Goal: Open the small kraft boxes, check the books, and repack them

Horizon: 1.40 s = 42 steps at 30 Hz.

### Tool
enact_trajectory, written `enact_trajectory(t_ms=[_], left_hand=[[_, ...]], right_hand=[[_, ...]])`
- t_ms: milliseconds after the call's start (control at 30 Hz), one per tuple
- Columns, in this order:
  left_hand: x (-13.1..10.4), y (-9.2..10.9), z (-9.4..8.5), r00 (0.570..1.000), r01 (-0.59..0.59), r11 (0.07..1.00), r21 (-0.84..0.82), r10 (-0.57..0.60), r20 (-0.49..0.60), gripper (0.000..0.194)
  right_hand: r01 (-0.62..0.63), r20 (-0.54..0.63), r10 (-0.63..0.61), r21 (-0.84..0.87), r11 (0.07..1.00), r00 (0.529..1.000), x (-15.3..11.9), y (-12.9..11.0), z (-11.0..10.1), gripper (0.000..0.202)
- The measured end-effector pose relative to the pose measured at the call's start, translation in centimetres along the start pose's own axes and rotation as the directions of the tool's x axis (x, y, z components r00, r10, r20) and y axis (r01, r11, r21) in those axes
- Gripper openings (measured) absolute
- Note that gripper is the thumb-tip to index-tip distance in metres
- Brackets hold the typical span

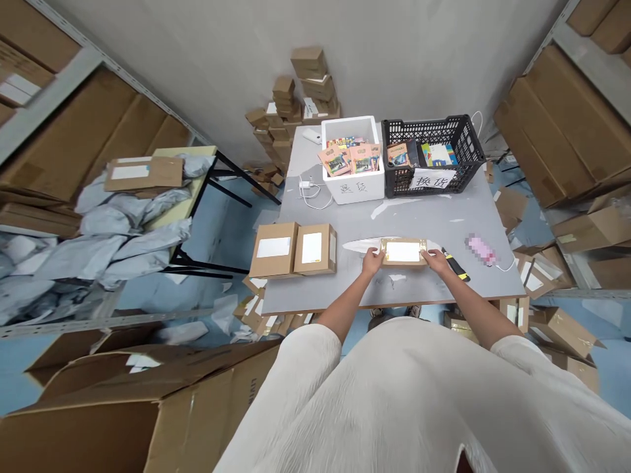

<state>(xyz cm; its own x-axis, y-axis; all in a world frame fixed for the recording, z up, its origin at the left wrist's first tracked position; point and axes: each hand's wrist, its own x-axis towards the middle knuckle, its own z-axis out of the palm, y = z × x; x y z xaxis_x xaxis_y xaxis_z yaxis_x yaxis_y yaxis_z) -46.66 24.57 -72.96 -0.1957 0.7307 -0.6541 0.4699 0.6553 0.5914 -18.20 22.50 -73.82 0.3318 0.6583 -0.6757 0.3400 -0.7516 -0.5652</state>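
Note:
A small taped cardboard box (403,261) with a white label on top is held over the near part of the grey table (355,226). My left hand (373,261) grips its left end, fingers closed on the edge. At the opposite end, my right hand (436,260) holds the box the same way. Just right of that hand lies a yellow and black box cutter (456,266). Two labelled cardboard boxes, a wider one (273,249) and a narrower one (312,248), stand side by side to the left.
At the table's back are a white foam box (355,189) and a black plastic crate (434,186), both holding colourful packets or booklets. A pink blurred item (481,250) with a cable lies right. Grey mailing bags (133,217) fill the left side; a large open carton (197,407) stands nearby.

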Motion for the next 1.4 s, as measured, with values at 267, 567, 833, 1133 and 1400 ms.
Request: enact_trajectory(t_ms=[267, 567, 833, 1133, 1400], left_hand=[[1.4, 0.0, 0.6, 0.999, -0.009, 0.999, -0.038, 0.007, -0.053, 0.053], [0.8, -1.0, 2.0, 0.933, -0.294, 0.956, -0.011, 0.285, -0.221, 0.064], [1.4, -0.5, 1.6, 0.969, -0.227, 0.965, -0.128, 0.210, -0.132, 0.058], [0.4, 1.0, 1.3, 0.969, -0.207, 0.965, -0.161, 0.180, -0.169, 0.052], [0.1, 2.1, 1.6, 0.957, -0.233, 0.966, -0.113, 0.208, -0.200, 0.050]], right_hand=[[0.089, -0.066, -0.084, 0.081, 0.993, 0.994, 0.7, 0.0, 1.0, 0.040], [0.128, -0.128, -0.110, 0.141, 0.982, 0.986, 1.0, 0.3, 1.9, 0.030], [0.150, -0.118, -0.136, 0.119, 0.981, 0.984, 1.0, -0.5, 2.1, 0.027], [0.193, -0.132, -0.178, 0.116, 0.974, 0.975, 0.3, -1.6, 2.4, 0.061], [0.182, -0.191, -0.155, 0.129, 0.975, 0.969, 0.5, -2.1, 1.4, 0.070]])
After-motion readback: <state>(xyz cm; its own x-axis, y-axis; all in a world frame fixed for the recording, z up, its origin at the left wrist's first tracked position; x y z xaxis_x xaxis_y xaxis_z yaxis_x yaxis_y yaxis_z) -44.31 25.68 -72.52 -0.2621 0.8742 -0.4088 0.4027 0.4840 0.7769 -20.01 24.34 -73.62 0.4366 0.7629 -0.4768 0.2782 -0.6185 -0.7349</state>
